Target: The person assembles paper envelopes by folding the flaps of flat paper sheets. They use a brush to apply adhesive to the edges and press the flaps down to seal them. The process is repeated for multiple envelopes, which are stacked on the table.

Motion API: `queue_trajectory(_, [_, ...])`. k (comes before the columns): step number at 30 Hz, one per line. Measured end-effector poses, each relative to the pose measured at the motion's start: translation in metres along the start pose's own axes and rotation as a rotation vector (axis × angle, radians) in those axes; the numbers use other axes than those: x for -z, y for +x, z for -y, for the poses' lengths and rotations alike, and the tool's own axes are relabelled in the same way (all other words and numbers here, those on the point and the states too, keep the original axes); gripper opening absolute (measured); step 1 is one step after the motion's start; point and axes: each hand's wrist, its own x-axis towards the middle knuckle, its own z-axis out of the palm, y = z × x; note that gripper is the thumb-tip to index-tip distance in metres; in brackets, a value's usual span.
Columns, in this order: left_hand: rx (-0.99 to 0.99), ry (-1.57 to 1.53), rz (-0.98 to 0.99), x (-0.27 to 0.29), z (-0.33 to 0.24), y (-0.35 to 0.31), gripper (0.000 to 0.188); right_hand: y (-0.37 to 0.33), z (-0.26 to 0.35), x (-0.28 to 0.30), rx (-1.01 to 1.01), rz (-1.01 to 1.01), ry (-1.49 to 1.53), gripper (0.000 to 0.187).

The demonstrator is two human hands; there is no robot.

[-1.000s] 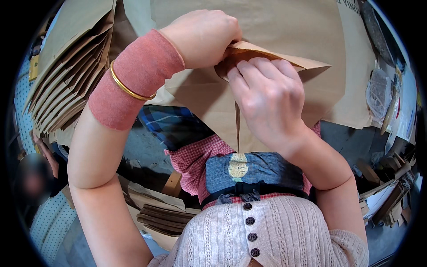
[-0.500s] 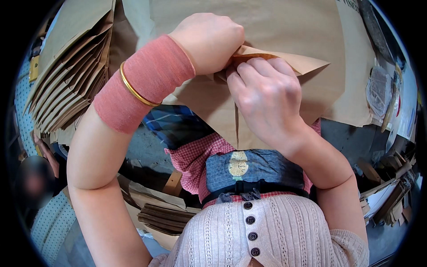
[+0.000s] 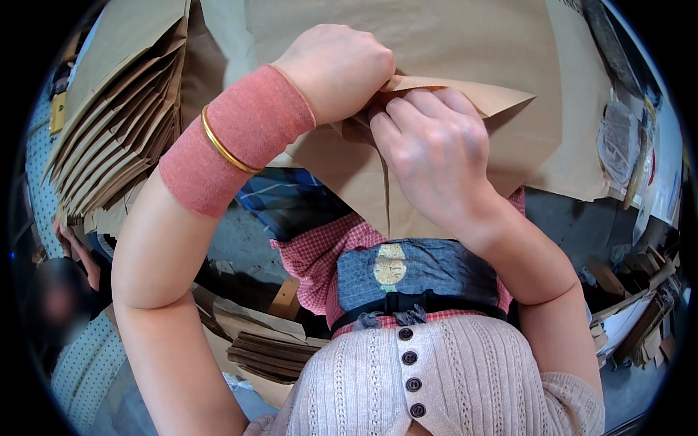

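The left hand (image 3: 338, 73) curls at one end of the raised flap (image 3: 487, 95) on a brown paper bag (image 3: 338, 166) before the person. The right hand's (image 3: 436, 156) fingers bend close together at its opening. Hidden fingertips leave both grips unclear. Folded brown paper (image 3: 120, 120) stands stacked leftward.
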Motion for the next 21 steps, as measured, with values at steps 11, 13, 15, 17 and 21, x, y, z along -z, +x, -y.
queue_trajectory(11, [-0.056, -0.195, -0.068, -0.02, 0.02, -0.004, 0.012, -0.002, 0.006, 0.006, -0.012, 0.064, -0.044, 0.01])
queue_trajectory(13, [-0.026, -0.312, -0.022, -0.021, 0.025, -0.002, 0.012, -0.003, 0.007, 0.006, -0.014, 0.074, -0.05, 0.015])
queue_trajectory(15, [-0.032, -0.355, -0.02, -0.016, 0.026, -0.001, 0.013, -0.005, 0.009, 0.005, -0.013, 0.11, -0.062, 0.018])
queue_trajectory(17, [-0.018, -0.414, 0.009, -0.013, 0.028, 0.001, 0.013, -0.006, 0.009, 0.004, -0.013, 0.101, -0.069, 0.018])
queue_trajectory(21, [0.014, -0.459, 0.109, -0.006, 0.033, 0.008, 0.014, -0.006, 0.005, -0.007, 0.03, -0.055, -0.064, 0.009])
